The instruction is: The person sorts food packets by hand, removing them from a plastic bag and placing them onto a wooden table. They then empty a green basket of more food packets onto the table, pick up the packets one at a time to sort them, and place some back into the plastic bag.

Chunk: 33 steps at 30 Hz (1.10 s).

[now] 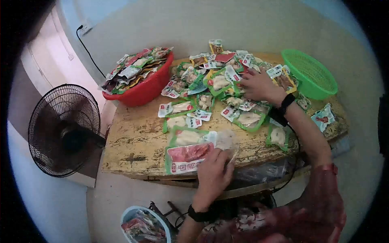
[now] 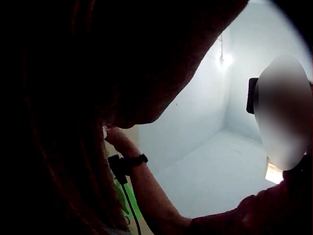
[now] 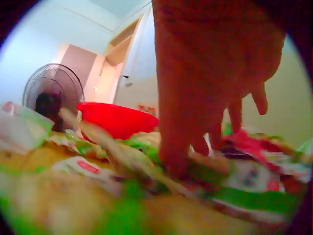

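Note:
Near the table's front edge, my left hand (image 1: 214, 170) grips the right end of a small stack of food packets. On top lies a packet with a red picture (image 1: 189, 156), over a green-edged packet (image 1: 187, 137) with pale contents. My right hand (image 1: 259, 86) reaches into the heap of sealed food packets (image 1: 221, 83) at the back. Its fingers point down and touch the packets, as the right wrist view shows from low beside the fingers (image 3: 215, 139). The left wrist view is mostly dark, with the right forearm (image 2: 156, 196) in it.
A red basin (image 1: 146, 89) piled with packets stands at the table's back left, a green basket (image 1: 312, 77) at the back right. Left of the worn yellow table (image 1: 129, 141) is a standing fan (image 1: 65, 129). Below, a pale blue bucket (image 1: 131, 211) holds more packets.

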### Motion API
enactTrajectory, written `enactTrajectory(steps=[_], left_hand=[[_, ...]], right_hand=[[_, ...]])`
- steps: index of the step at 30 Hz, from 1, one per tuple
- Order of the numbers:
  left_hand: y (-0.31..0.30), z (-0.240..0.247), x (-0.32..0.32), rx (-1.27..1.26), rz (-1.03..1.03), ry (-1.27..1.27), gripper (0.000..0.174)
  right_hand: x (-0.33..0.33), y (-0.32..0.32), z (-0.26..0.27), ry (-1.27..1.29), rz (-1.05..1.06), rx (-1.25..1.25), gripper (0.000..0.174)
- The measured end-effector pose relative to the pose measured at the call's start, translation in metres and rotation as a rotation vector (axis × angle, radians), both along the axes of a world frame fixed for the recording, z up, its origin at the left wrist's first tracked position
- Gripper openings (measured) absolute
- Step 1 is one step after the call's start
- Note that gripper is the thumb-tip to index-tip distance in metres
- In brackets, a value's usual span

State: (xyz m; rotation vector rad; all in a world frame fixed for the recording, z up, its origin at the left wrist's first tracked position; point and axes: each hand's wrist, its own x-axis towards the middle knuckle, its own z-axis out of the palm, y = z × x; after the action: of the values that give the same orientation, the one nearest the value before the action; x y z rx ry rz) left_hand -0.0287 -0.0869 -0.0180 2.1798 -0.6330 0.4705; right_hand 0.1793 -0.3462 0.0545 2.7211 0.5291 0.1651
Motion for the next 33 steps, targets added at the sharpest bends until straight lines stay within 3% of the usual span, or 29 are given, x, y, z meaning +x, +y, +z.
enactTrajectory(steps=[3,5,12,13,16,22,23,29,33], left_hand=[[-0.002,-0.001,0.0,0.031,0.016,0.008,0.021],[-0.002,0.003,-0.002,0.06,0.025,0.031,0.022],[0.0,-0.001,0.001,0.04,0.009,0.014,0.022],[0.0,-0.003,0.002,0.033,0.002,0.008,0.021],[0.0,-0.002,0.003,0.036,0.0,0.028,0.021],[0.001,-0.002,0.003,0.026,-0.012,0.026,0.021],[0.001,-0.003,0.004,0.022,-0.018,0.002,0.021],[0.002,-0.005,0.003,0.029,-0.025,0.032,0.023],[0.0,-0.003,0.004,0.05,-0.012,-0.002,0.023]], right_hand=[[-0.001,-0.054,-0.025,-0.226,0.228,0.126,0.055],[-0.003,-0.063,-0.029,-0.189,0.169,0.164,0.053],[-0.021,-0.005,0.02,0.022,-0.101,0.146,0.032],[-0.014,0.004,0.017,-0.117,-0.076,0.171,0.022],[0.007,0.037,0.02,-0.139,-0.008,0.242,0.02],[0.054,0.092,-0.023,-0.106,0.197,0.314,0.038],[0.063,0.102,-0.021,0.1,0.131,0.262,0.051],[0.041,0.125,-0.046,0.003,0.512,0.264,0.046],[0.038,0.114,-0.015,0.124,0.516,0.406,0.038]])
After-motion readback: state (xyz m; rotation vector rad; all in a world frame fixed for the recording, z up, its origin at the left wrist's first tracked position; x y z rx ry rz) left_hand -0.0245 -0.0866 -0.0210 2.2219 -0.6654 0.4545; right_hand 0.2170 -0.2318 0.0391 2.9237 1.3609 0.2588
